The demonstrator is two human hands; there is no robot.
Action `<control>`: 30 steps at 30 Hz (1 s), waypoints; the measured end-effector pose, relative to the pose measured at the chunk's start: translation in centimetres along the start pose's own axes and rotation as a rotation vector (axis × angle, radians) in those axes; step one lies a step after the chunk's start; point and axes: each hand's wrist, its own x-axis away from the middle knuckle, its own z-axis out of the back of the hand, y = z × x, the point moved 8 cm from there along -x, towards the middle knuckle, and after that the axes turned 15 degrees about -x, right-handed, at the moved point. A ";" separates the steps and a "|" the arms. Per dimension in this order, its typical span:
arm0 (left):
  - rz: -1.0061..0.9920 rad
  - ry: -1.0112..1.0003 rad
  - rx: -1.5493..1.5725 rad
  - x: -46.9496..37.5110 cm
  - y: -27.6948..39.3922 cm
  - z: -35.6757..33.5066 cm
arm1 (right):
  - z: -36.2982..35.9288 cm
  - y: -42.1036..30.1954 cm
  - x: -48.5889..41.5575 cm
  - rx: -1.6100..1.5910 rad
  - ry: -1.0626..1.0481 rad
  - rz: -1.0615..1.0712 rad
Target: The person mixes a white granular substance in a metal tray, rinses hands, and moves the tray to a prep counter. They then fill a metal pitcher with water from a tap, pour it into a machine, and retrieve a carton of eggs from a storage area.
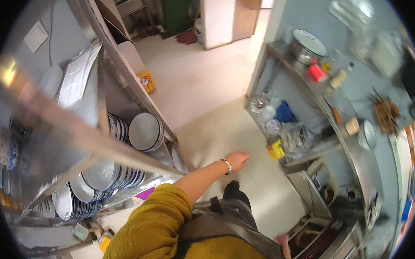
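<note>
My left hand (238, 161), with a metal bracelet at the wrist, hangs over the tiled floor in front of my body and holds nothing that I can see; its fingers are partly curled. Low at my right side, my right hand (282, 240) shows only in part beside the grey apron (230, 220), and its fingers are hard to make out. To the left, stacked white bowls (145, 131) and plates with dark rims (68, 203) fill a metal shelf. A steel counter (365, 164) on the right bears a lidded metal pot (309, 45), a red container (318, 73) and a white bowl (367, 134).
A metal shelf post (135, 87) rises close on the left. Under the right counter lie plastic bags (296, 138) and a yellow container (275, 149) at the floor's edge. Further off, a green bin (175, 11) stands near a white pillar (217, 19).
</note>
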 end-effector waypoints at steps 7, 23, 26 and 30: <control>0.448 -0.650 -0.164 -2.2 -22.5 2.2 | 48.6 -31.8 -34.7 -0.939 0.366 0.614; 0.837 -0.205 0.277 -16.9 -63.5 17.3 | 49.2 -31.8 -62.3 -0.172 -0.380 0.100; 1.041 0.030 0.351 -14.8 -72.4 18.7 | 53.7 -36.7 -73.9 0.030 -0.404 0.159; 1.542 0.309 0.532 -5.2 -78.9 16.5 | 64.3 -55.9 -94.8 0.593 -0.103 0.544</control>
